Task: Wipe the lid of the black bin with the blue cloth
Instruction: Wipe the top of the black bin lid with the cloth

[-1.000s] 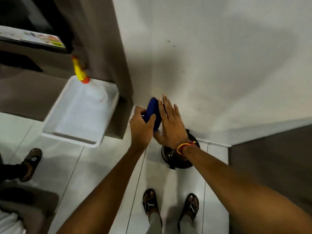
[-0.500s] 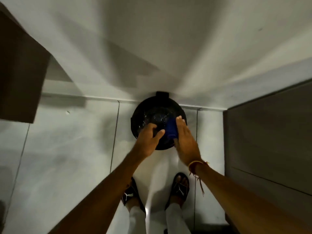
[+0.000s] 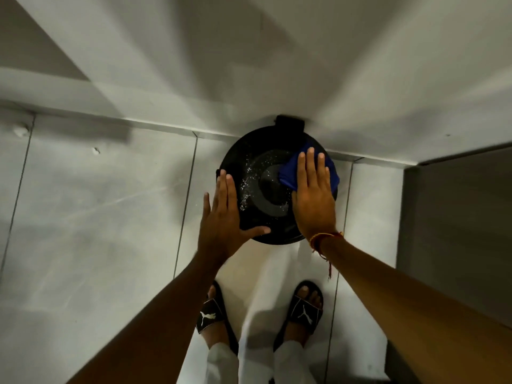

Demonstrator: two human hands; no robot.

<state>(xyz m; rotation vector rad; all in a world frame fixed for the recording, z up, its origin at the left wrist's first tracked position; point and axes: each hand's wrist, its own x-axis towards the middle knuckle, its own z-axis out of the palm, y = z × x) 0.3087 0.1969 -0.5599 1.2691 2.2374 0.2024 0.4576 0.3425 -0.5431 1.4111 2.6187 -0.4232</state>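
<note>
Your right hand [image 3: 313,200] lies flat and open, pressing the blue cloth [image 3: 289,171] at the lid's [image 3: 266,187] two o'clock; your left hand [image 3: 221,214], fingers spread and empty, rests at nine.

Illumination is dim and uneven: the pale wall [image 3: 249,65] above the black bin [image 3: 266,189] carries broad fan-shaped shadows spreading up from the bin, and a bright streak lies on the floor tiles [image 3: 97,217] below it between the sandals [image 3: 213,314]. Small wet droplets [image 3: 246,178] on the lid left of centre catch pinpoint glare. Wide-angle distortion bends wall and tile lines away from the bin, and detail is soft, with slight blur toward the frame edges.
</note>
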